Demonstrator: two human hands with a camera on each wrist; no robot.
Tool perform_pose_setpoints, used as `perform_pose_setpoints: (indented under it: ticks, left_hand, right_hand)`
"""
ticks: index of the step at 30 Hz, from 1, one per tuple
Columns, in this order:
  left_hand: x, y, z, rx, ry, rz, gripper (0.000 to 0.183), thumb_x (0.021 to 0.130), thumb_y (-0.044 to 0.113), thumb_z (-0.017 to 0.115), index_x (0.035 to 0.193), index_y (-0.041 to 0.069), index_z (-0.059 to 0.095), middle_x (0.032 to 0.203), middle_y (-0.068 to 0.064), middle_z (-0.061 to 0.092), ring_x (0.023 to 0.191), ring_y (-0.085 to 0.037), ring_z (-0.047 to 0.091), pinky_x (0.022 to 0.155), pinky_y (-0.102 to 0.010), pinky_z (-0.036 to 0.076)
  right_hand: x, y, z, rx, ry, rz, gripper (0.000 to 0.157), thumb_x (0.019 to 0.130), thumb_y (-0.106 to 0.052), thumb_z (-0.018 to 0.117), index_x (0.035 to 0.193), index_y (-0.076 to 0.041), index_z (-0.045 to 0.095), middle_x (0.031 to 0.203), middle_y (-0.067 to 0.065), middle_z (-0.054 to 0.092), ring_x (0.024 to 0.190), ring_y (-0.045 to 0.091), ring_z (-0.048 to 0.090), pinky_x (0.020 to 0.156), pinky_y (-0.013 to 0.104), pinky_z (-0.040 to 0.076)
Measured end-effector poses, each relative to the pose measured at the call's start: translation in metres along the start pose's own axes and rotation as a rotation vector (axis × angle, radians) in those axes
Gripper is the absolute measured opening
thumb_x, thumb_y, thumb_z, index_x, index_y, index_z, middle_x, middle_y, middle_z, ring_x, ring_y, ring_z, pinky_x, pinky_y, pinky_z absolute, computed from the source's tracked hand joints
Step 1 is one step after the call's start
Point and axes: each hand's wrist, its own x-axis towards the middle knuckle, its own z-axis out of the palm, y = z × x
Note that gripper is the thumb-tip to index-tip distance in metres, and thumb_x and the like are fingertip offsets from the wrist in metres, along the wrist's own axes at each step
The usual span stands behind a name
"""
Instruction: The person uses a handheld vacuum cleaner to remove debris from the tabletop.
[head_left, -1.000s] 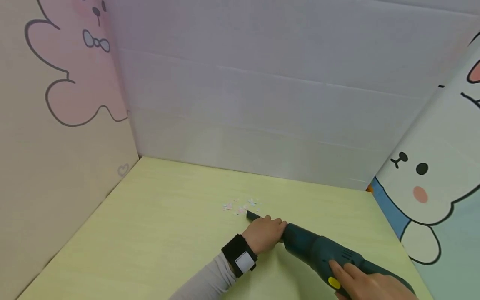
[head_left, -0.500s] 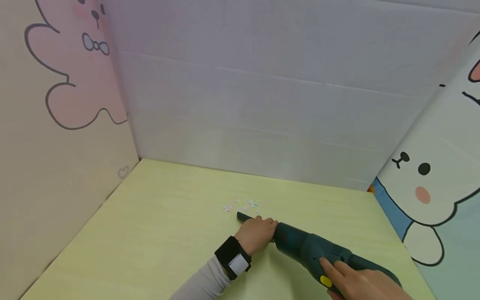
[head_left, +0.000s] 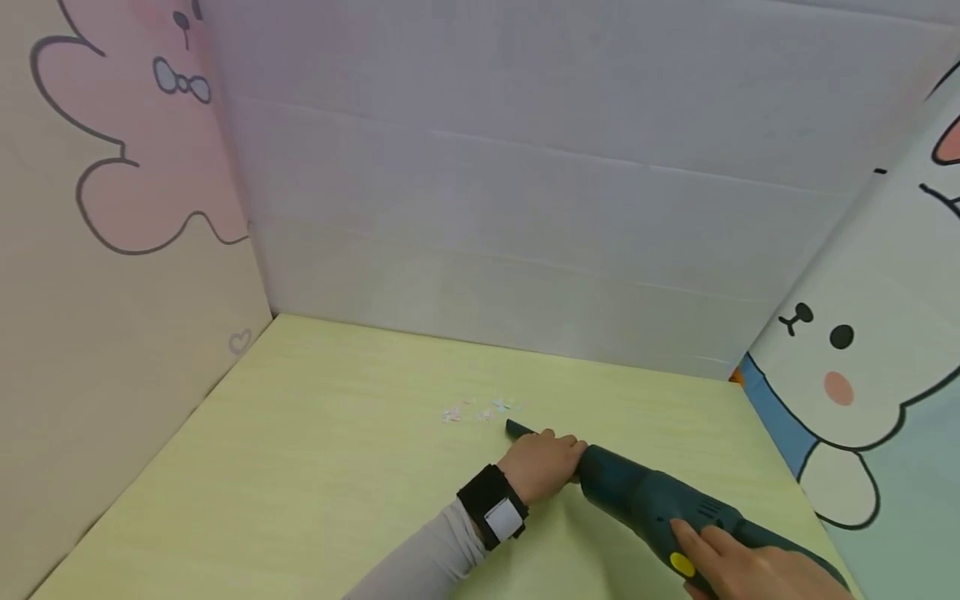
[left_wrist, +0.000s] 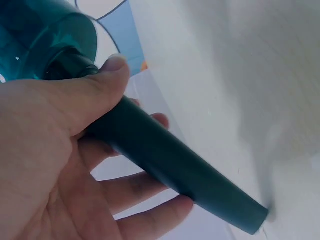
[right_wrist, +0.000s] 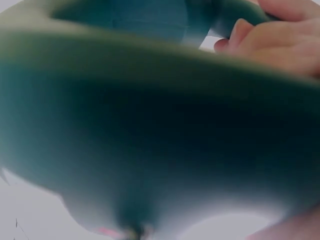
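A dark green handheld vacuum cleaner (head_left: 660,504) slants across the right front of the table. My right hand (head_left: 761,567) grips its handle, a finger stretched along the body above a yellow button (head_left: 682,564). With thumb and fingers, my left hand (head_left: 543,467) holds the narrow nozzle (left_wrist: 170,155) near where it meets the clear teal dust cup (left_wrist: 50,35). The nozzle's flat tip is right at the table surface in the left wrist view. Just beyond and left of it lie small pale confetti pieces (head_left: 452,414). Blurred vacuum body (right_wrist: 150,110) fills most of the right wrist view.
The pale yellow table (head_left: 300,467) meets a white back wall (head_left: 480,208). A left panel (head_left: 135,350) with a pink cartoon and a right panel (head_left: 840,433) with a white cartoon animal close in the sides. My left wrist wears a black band (head_left: 491,507).
The vacuum cleaner and both hands shifted left, then back to the right. Fewer confetti pieces lie around the middle of the scatter than a second ago.
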Motion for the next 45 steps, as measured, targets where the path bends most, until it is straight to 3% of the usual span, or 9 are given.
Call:
perform_pose_setpoints:
  ticks: [9,14,21,25,31,38,45]
  left_hand:
    - [0.013,-0.004,0.013,0.018,0.057,0.001,0.037,0.099,0.045,0.061,0.128,0.021,0.064,0.114,0.009,0.069,0.089,-0.013,0.065,0.073,-0.023,0.054]
    - [0.011,-0.016,0.018,0.054,0.067,-0.034,0.034,0.098,0.043,0.064,0.125,0.022,0.064,0.111,0.009,0.069,0.088,-0.014,0.066,0.072,-0.024,0.055]
    - [-0.002,-0.025,0.011,0.048,0.020,-0.067,0.034,0.097,0.040,0.067,0.125,0.021,0.065,0.110,0.008,0.070,0.085,-0.014,0.066,0.067,-0.025,0.054]
    - [-0.003,-0.023,0.005,0.023,-0.007,-0.078,0.035,0.097,0.042,0.067,0.126,0.022,0.065,0.112,0.009,0.070,0.087,-0.014,0.066,0.067,-0.025,0.054]
    - [0.013,-0.011,0.006,-0.011,-0.016,-0.045,0.038,0.099,0.043,0.063,0.131,0.022,0.063,0.118,0.010,0.068,0.090,-0.014,0.065,0.069,-0.025,0.054]
    - [0.037,0.004,0.017,-0.026,0.031,0.008,0.039,0.101,0.044,0.059,0.133,0.023,0.061,0.120,0.010,0.068,0.092,-0.012,0.065,0.074,-0.023,0.054]
    - [0.049,0.003,0.024,-0.014,0.055,0.005,0.042,0.101,0.045,0.058,0.136,0.022,0.060,0.121,0.010,0.067,0.096,-0.012,0.065,0.080,-0.023,0.054]
  right_hand:
    - [0.007,-0.003,-0.005,-0.022,0.025,0.067,0.049,0.090,-0.039,0.075,0.130,-0.012,0.067,0.081,-0.015,0.048,0.054,0.003,0.037,0.050,0.028,0.039]
    - [0.018,-0.006,-0.013,-0.019,0.035,0.014,0.048,0.090,-0.036,0.075,0.130,-0.011,0.066,0.088,-0.013,0.054,0.058,0.003,0.042,0.054,0.030,0.046]
    - [0.023,-0.009,-0.013,-0.034,0.094,-0.112,0.048,0.092,-0.034,0.074,0.129,-0.006,0.065,0.081,-0.012,0.049,0.053,0.002,0.035,0.049,0.027,0.037]
    - [0.022,-0.009,-0.015,-0.023,0.071,-0.086,0.049,0.091,-0.035,0.074,0.130,-0.007,0.065,0.083,-0.012,0.051,0.054,0.002,0.037,0.050,0.027,0.040]
    - [0.012,0.000,-0.010,-0.046,0.053,0.001,0.051,0.090,-0.038,0.075,0.131,-0.009,0.066,0.084,-0.014,0.049,0.054,0.002,0.037,0.049,0.028,0.038]
    - [0.006,0.012,-0.007,-0.119,0.022,0.122,0.052,0.088,-0.042,0.077,0.131,-0.016,0.066,0.090,-0.014,0.054,0.057,0.001,0.044,0.052,0.028,0.043]
    - [0.009,0.007,-0.018,-0.131,0.037,0.122,0.048,0.089,-0.038,0.077,0.129,-0.014,0.066,0.085,-0.011,0.052,0.056,0.003,0.041,0.052,0.028,0.041]
